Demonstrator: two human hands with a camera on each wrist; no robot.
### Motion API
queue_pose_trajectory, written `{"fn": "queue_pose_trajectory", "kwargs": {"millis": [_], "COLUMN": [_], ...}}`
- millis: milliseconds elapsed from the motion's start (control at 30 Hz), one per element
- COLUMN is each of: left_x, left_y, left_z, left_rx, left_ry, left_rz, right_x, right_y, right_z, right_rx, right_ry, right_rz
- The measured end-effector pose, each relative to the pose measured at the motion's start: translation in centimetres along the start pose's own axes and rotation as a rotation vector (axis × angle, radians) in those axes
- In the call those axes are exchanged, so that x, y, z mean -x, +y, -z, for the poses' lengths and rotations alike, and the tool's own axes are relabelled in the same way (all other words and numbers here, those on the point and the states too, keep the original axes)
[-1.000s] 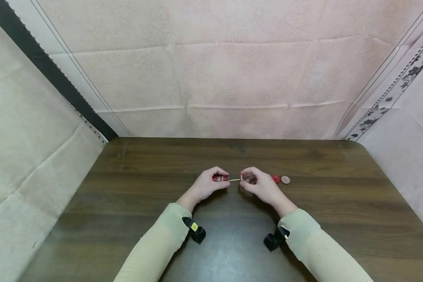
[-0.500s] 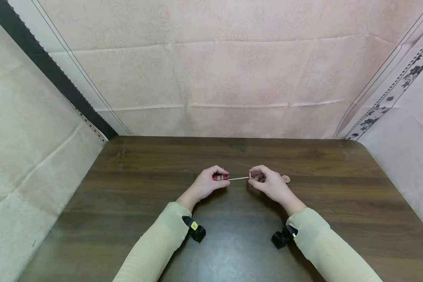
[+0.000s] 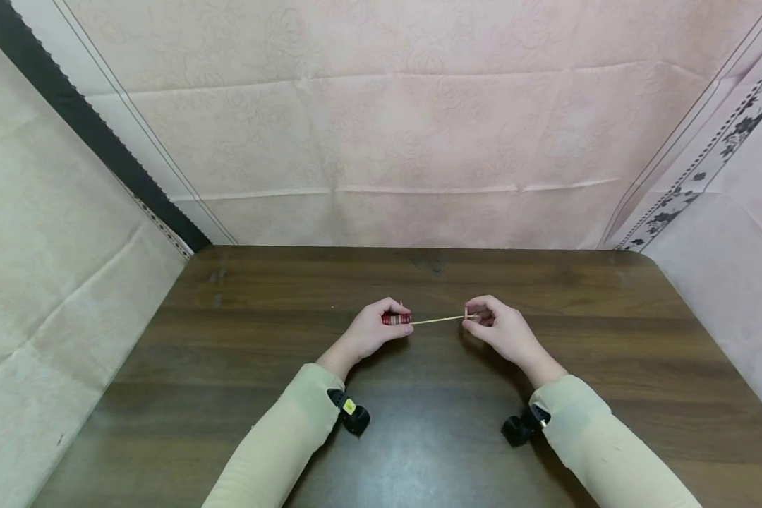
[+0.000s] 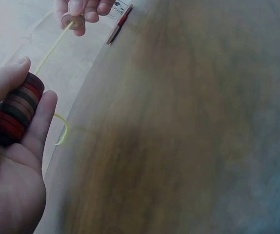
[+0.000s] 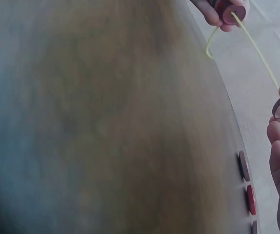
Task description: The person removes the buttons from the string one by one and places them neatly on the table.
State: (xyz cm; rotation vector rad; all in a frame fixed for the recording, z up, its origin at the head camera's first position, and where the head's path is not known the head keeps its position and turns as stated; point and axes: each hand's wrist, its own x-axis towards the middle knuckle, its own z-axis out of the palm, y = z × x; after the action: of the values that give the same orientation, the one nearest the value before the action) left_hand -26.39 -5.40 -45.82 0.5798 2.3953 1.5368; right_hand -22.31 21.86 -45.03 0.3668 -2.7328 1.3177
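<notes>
My left hand (image 3: 370,330) grips a stack of red, dark and pinkish round buttons (image 4: 20,109) between thumb and fingers. A thin yellow cord (image 3: 434,321) runs out of the stack to the right, pulled straight. My right hand (image 3: 506,330) pinches a single pinkish button (image 5: 279,108) edge-on, with the cord passing through it. In the left wrist view, that button faces me and the cord enters its middle. A short curled tail of cord (image 4: 64,129) hangs below the stack. How the right hand's other fingers touch the cord is hard to see.
On the brown wooden table (image 3: 432,430), a pinkish button (image 5: 244,165), a red button (image 5: 250,200) and one partly cropped button (image 5: 254,227) lie in a row. In the head view the right hand hides them. Pale cloth (image 3: 387,141) hangs behind the table.
My right hand has moved right with the pinkish button, so more cord shows between the hands. It now covers the loose buttons in the head view. The left hand stays put.
</notes>
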Motion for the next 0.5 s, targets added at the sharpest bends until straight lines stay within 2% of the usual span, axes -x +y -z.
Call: {"fn": "queue_pose_trajectory", "kwargs": {"millis": [133,300,500], "left_x": [0.1,0.0,0.0], "left_y": [0.1,0.0,0.0], "left_z": [0.0,-0.1,0.0], "left_rx": [0.004,0.011,0.009], "left_ry": [0.004,0.004,0.001], "left_rz": [-0.001,0.0,0.008], "right_x": [0.2,0.5,1.0], "right_y": [0.3,1.1,2.4], "right_z": [0.5,1.7,2.7], "right_rx": [0.009,0.049,0.059], "right_ry": [0.023,0.04,0.098], "right_rz": [0.005,-0.033,-0.057]}}
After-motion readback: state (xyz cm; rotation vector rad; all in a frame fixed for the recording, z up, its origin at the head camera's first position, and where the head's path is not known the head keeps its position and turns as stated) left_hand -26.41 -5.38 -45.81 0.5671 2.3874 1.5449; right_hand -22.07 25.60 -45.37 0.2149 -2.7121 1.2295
